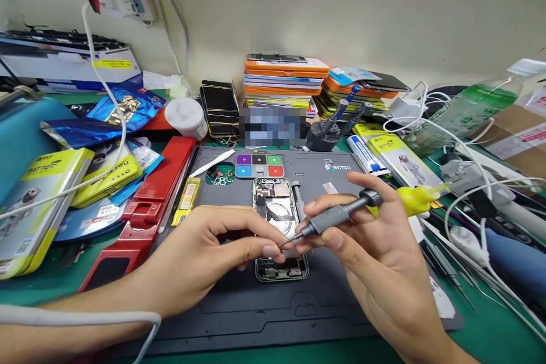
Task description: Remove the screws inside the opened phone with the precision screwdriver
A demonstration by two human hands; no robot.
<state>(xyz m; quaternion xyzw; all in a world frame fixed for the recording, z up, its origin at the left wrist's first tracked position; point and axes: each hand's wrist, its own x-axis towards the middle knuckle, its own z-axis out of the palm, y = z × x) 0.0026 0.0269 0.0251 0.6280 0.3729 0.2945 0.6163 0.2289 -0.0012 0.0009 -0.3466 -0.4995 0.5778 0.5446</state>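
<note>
From my viewpoint, my left hand (209, 250) is closed at the fingertips on the screwdriver's tip; my right hand (379, 261) is clamped around its handle. The screwdriver (330, 219) points its cap toward two o'clock, above the open phone (279, 190) lying on the mat (239, 318), a colored tray (259, 166) at its twelve.

2 hands (239, 242) at 1 gray screwdriver (330, 219) above an opened phone (277, 205)

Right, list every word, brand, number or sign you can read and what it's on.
"BATTERY": left box
"BATTERY": right box
"WKTOO", beside a logo: mat
Too small or blurred to read reliably: blue pouch, bottle, coloured tray, remaining labels.
</note>
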